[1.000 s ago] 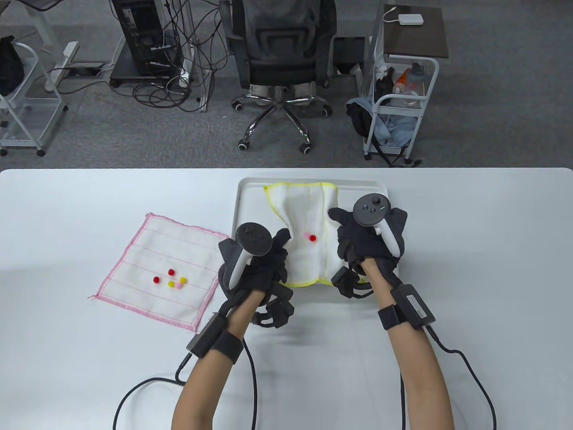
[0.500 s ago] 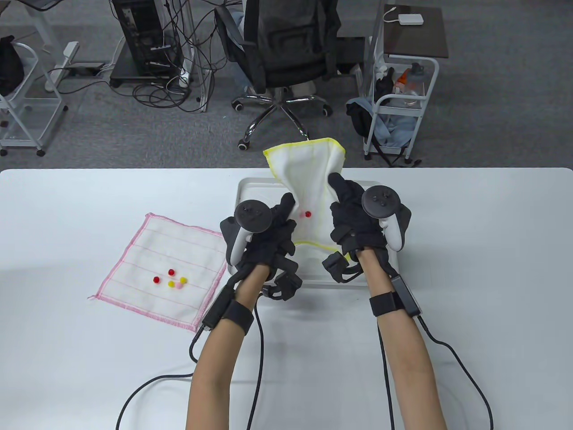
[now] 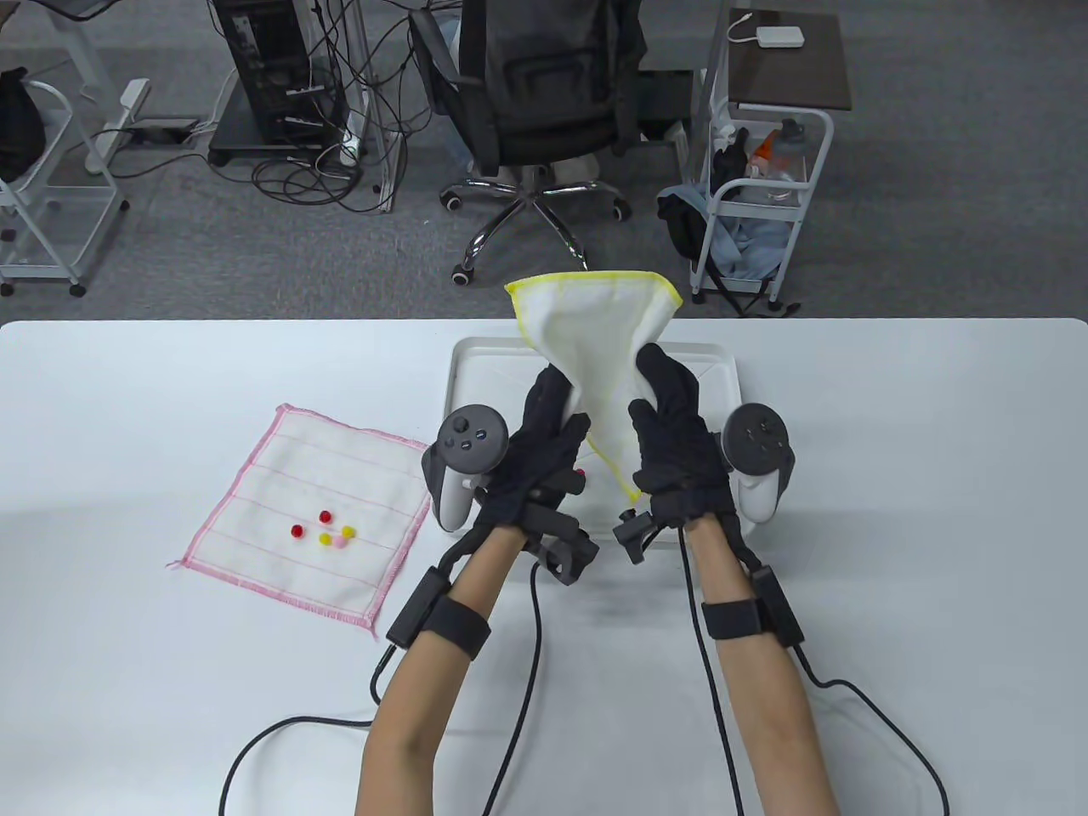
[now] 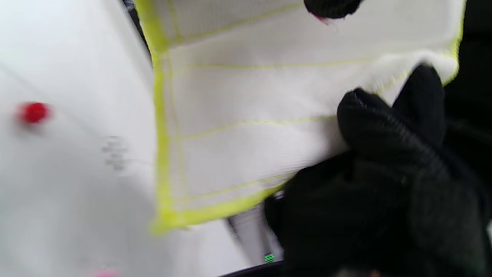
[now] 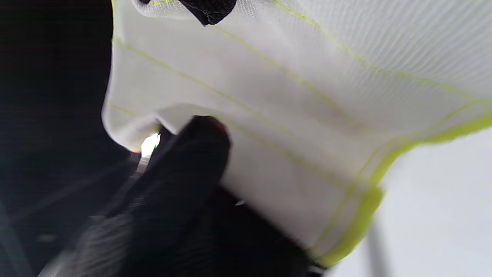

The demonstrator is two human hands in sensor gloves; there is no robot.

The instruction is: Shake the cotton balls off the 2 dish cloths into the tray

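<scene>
Both hands hold the yellow-edged dish cloth point(image 3: 595, 327) up over the white tray point(image 3: 722, 361). My left hand point(image 3: 557, 408) grips its left side and my right hand point(image 3: 659, 382) grips its right side. The cloth's far edge stands highest and a corner hangs down between the palms. A red cotton ball point(image 3: 580, 472) lies in the tray by my left hand. In the left wrist view the cloth point(image 4: 238, 115) hangs above a red ball point(image 4: 34, 112), with a pink ball point(image 4: 103, 273) at the bottom edge. The right wrist view is filled by the cloth point(image 5: 307, 96).
A pink-edged dish cloth point(image 3: 255, 476) lies flat on the table left of the tray, with several red, yellow and pink cotton balls point(image 3: 325, 529) on it. Glove cables trail over the near table. An office chair point(image 3: 535, 110) and carts stand beyond the far edge.
The hands lifted the yellow-edged cloth off the tray and tipped it up, palms turning towards each other. The red ball left the cloth's fold and now lies in the tray.
</scene>
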